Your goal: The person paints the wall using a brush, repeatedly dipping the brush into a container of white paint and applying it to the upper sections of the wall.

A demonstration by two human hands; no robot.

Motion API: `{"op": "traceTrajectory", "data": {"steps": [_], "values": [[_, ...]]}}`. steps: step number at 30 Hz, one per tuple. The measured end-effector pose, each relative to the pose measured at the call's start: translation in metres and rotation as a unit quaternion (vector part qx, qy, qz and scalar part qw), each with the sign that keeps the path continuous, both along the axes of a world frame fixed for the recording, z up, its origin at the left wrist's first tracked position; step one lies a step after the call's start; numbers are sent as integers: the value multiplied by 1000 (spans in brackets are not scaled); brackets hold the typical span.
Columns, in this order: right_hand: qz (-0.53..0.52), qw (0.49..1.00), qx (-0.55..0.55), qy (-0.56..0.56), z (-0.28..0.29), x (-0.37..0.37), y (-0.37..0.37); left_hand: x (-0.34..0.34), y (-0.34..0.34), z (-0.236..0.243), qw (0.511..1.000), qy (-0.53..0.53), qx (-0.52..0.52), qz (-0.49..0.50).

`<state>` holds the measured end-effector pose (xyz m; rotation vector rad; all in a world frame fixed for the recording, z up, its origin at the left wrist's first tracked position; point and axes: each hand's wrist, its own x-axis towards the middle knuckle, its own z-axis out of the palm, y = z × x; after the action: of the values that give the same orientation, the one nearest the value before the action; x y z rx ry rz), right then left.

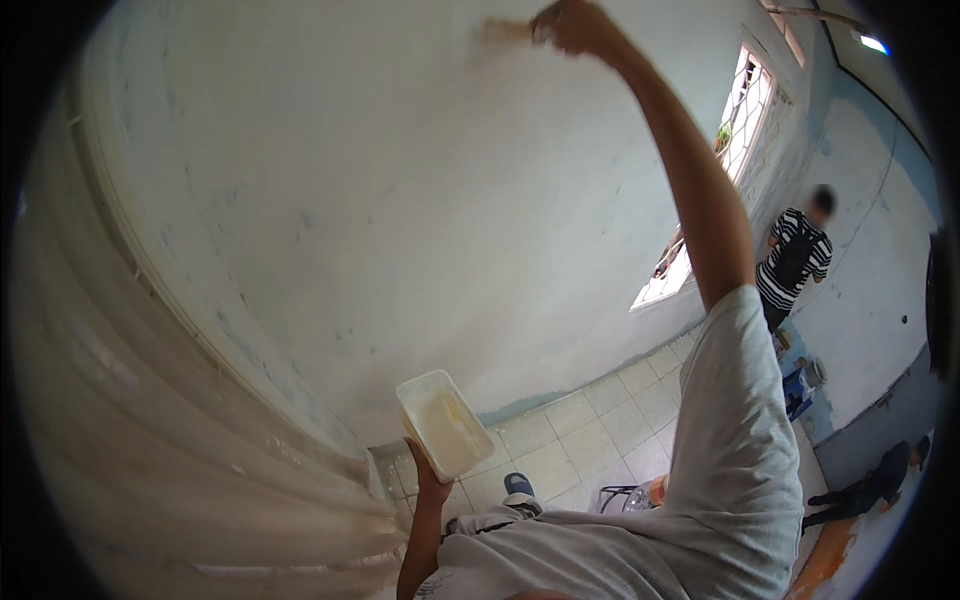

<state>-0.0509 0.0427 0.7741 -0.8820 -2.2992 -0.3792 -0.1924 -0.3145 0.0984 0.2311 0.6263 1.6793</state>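
A tan tool [508, 31], too blurred to name surely, shows at top centre before the pale, scuffed wall [340, 190], gripped in the right hand [580, 28]. Below centre, the left hand [430, 474] grasps a translucent whitish rectangular tub [464, 407], its inside streaked yellowish. Upper right: a barred window [742, 115].

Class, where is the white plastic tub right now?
In the head view, the plastic tub is low, just left of centre, held in the left hand.
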Motion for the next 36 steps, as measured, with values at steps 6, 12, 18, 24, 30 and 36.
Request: {"op": "traceTrajectory", "data": {"steps": [6, 12, 18, 24, 30, 36], "values": [[4, 969, 189, 158, -13, 2, 3, 5, -1, 0, 999, -27, 27, 4], [-61, 992, -97, 59, -252, -33, -53, -6, -6, -3, 998, -65, -7, 14], [-31, 947, -291, -132, -373, -9, -47, -9, 15, 11, 1000, -28, 4, 8], [23, 987, -139, -82, -145, -30, -9, -20, 25, 10, 998, -50, 33, -1], [-7, 990, 65, 126, 55, -15, -32, -13, 23, 10, 998, 1, 64, 0], [49, 985, 79, 143, -10, -32, -13, -11, 8, -4, 997, 53, 48, 19]]}}
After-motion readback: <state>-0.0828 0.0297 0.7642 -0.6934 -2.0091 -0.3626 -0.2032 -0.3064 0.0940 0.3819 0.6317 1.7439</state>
